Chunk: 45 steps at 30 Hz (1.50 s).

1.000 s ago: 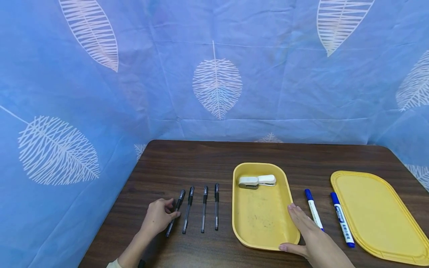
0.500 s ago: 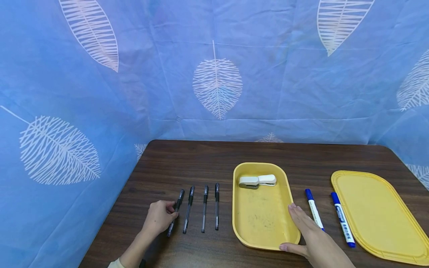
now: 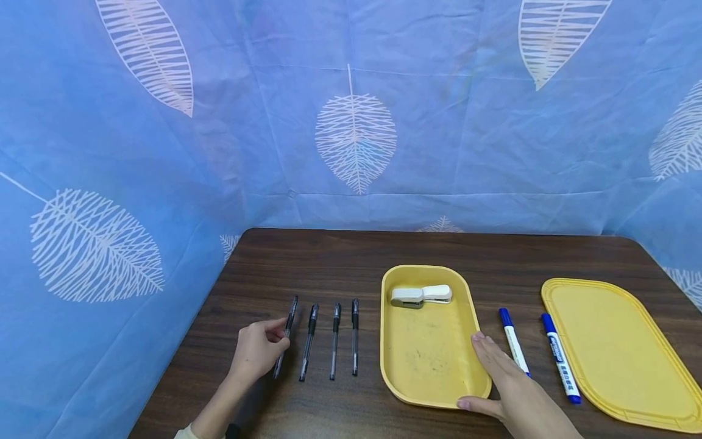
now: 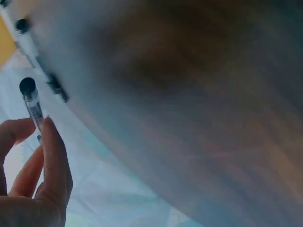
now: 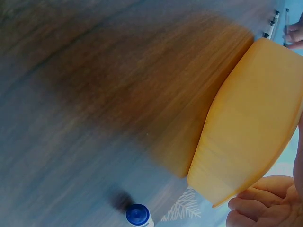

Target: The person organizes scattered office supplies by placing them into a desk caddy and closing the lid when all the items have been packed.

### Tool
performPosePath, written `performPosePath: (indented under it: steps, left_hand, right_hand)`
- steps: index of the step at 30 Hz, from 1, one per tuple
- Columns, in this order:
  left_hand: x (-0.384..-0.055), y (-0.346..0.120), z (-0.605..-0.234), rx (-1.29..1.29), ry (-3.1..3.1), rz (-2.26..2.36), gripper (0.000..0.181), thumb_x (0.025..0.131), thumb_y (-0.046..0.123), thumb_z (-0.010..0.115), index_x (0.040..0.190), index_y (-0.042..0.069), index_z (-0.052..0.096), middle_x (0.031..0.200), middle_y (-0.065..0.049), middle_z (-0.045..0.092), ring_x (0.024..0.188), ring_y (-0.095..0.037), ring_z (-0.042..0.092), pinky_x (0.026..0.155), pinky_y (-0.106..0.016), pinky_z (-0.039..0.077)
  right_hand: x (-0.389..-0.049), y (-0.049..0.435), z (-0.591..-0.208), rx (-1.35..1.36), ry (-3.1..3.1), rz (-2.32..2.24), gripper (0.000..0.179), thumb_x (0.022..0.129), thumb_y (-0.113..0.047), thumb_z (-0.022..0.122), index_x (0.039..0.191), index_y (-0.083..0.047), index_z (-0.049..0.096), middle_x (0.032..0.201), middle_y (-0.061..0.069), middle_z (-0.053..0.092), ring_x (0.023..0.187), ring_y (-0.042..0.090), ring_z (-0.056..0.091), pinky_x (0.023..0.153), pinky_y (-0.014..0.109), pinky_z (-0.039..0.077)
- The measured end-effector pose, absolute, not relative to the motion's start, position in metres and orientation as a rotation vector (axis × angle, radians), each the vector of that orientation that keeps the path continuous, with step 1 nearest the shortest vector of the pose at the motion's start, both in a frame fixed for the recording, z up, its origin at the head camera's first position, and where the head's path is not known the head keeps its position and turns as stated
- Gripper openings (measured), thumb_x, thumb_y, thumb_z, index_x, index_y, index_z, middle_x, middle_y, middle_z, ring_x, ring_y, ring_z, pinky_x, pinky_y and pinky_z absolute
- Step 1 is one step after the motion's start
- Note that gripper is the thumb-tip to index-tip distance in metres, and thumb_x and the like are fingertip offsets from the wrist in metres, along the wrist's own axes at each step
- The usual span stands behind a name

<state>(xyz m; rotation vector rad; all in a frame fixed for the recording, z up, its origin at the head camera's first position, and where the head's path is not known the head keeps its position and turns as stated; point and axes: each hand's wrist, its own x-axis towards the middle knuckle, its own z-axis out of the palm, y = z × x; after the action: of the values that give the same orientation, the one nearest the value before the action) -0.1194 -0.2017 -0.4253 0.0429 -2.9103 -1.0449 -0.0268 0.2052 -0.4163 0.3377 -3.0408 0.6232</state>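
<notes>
My left hand (image 3: 256, 349) pinches a black-capped gel pen (image 3: 292, 311) between thumb and fingers. The left wrist view shows the black end of this gel pen (image 4: 31, 97) sticking out past the fingertips. To its right, 3 similar gel pens lie side by side: one close by (image 3: 309, 341), a middle one (image 3: 334, 341) and one nearest the bin (image 3: 354, 337). My right hand (image 3: 510, 390) rests at the near right corner of a yellow bin (image 3: 386, 360), fingers along its side and thumb at the near rim. Inside the bin, toward the back, lies a white and grey stapler (image 3: 421, 296).
Right of the bin lie two blue-capped markers, a slimmer one (image 3: 514, 342) and a thicker one (image 3: 561, 360). A flat yellow lid (image 3: 620, 353) lies at the far right. Blue leaf-print cloth (image 3: 296, 134) hangs behind the dark wooden table (image 3: 307, 262).
The gel pen in my left hand has shifted away from me, its cap now reaching farther back than the caps of the other pens. My right hand has stayed at the bin.
</notes>
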Motion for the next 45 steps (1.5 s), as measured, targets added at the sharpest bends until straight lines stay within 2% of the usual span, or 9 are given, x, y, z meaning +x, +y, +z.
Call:
performPosePath:
  steps: [5,10,38,45]
  left_hand:
    - [-0.118,-0.192,-0.413,0.024,-2.802,-1.129,0.039,0.079,0.002,0.073,0.118,0.009,0.071,0.083,-0.001,0.072,0.07,-0.007,0.063,0.058,-0.015,0.05]
    - [-0.113,-0.18,-0.399,-0.044,-2.711,-1.213,0.04,0.08,0.002,0.074,0.118,0.012,0.071,0.084,-0.001,0.071,0.072,-0.006,0.064,0.063,-0.013,0.052]
    - [-0.101,-0.096,-0.352,-0.266,-2.485,-1.642,0.04,0.08,0.003,0.073,0.118,0.015,0.071,0.088,0.002,0.07,0.076,-0.003,0.066,0.069,-0.016,0.056]
    - [-0.101,-0.075,-0.354,-0.335,-2.458,-1.748,0.04,0.08,0.002,0.073,0.118,0.014,0.071,0.091,-0.004,0.071,0.077,-0.004,0.066,0.07,-0.016,0.056]
  right_hand:
    - [-0.027,0.205,-0.416,0.351,-3.011,0.603,0.101,0.071,-0.059,0.072,0.146,0.001,0.04,0.149,0.022,0.042,0.132,0.041,0.046,0.094,0.051,0.049]
    - [-0.026,0.204,-0.415,0.338,-3.021,0.611,0.101,0.071,-0.059,0.072,0.146,0.0,0.039,0.149,0.022,0.042,0.132,0.041,0.046,0.093,0.052,0.049]
    - [-0.027,0.204,-0.416,0.34,-3.02,0.613,0.101,0.071,-0.06,0.072,0.146,0.0,0.039,0.149,0.022,0.042,0.132,0.041,0.045,0.094,0.052,0.048]
    - [-0.027,0.205,-0.416,0.345,-3.01,0.61,0.101,0.071,-0.059,0.072,0.146,0.001,0.04,0.149,0.022,0.042,0.132,0.041,0.046,0.095,0.052,0.048]
